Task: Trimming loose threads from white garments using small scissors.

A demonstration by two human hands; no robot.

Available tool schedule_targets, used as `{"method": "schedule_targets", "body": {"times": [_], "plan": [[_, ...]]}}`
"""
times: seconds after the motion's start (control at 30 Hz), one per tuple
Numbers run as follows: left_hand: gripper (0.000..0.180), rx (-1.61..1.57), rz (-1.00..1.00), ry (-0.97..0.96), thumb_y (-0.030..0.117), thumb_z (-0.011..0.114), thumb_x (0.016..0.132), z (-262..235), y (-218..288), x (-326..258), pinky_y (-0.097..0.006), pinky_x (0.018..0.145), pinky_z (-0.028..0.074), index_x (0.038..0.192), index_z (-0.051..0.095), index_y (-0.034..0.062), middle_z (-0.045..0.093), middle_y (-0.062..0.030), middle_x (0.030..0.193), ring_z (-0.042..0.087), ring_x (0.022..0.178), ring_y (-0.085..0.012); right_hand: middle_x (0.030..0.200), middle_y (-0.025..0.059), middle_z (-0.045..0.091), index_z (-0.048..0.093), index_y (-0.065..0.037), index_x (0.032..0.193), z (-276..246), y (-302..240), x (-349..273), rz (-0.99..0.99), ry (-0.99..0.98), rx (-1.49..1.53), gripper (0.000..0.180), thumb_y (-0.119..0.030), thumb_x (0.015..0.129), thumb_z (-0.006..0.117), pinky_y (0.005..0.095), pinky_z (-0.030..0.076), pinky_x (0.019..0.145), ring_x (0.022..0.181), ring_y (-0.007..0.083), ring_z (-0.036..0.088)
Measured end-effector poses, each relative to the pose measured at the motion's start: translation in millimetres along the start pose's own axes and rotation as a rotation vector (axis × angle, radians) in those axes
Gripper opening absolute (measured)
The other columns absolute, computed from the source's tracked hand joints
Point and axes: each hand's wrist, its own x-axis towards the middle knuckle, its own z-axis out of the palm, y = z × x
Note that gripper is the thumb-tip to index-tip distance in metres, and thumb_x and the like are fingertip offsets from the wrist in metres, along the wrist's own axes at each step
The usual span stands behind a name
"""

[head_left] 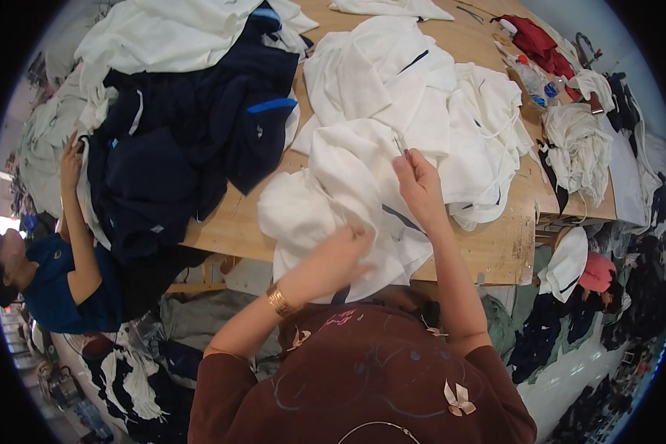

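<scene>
A white garment [348,166] with dark navy strips lies bunched at the table's near edge, part of it hanging over. My right hand [424,194] is closed around a slim metal tool, apparently thread snips [399,142], whose tips point away from me over the cloth. Most of the tool is hidden in the fingers. My left hand [333,260] is on or just above the near part of the same garment, smeared by motion; its fingers cannot be made out. Beyond lies a pile of more white garments [377,66].
Dark navy garments [177,140] heap on the left of the wooden table [496,255], beside a co-worker in a blue shirt [70,285]. More white garments [485,140] lie right. A side table holds a white cloth bundle [577,144] and red cloth [536,46]. Another person bends at right.
</scene>
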Motion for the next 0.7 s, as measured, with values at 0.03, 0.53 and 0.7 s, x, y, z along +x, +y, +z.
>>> {"method": "schedule_targets", "body": {"times": [0.03, 0.53, 0.7], "plan": [[0.034, -0.086, -0.012, -0.018, 0.022, 0.065, 0.08, 16, -2, -15, -0.034, 0.075, 0.046, 0.106, 0.056, 0.0007, 0.057, -0.0166, 0.098, 0.057, 0.088, -0.0293, 0.059, -0.0019, 0.04, 0.048, 0.0, 0.075, 7, 0, 2, -0.052, -0.009, -0.14, 0.036, -0.032, 0.083, 0.064, 0.0231, 0.032, 0.05, 0.056, 0.0077, 0.033], [0.048, 0.006, -0.632, 0.461, 0.031, 0.073, 0.072, 24, -50, -12, -0.041, 0.07, 0.045, 0.1, 0.048, 0.0012, 0.055, -0.018, 0.088, 0.057, 0.083, -0.0342, 0.067, 0.0135, 0.059, 0.053, -0.003, 0.08, 62, 44, 29, -0.322, -0.146, -0.797, 0.034, -0.032, 0.073, 0.068, 0.0378, 0.045, 0.054, 0.065, 0.0305, 0.06], [0.055, -0.028, -0.502, 0.478, 0.024, 0.071, 0.072, 46, -89, -11, -0.042, 0.072, 0.045, 0.113, 0.045, -0.0002, 0.05, -0.0207, 0.103, 0.054, 0.085, -0.035, 0.062, -0.0008, 0.045, 0.044, -0.006, 0.073, -3, 6, 24, -0.263, 0.177, -0.438, 0.02, -0.009, 0.079, 0.063, 0.0237, 0.036, 0.047, 0.053, 0.0097, 0.046]]}}
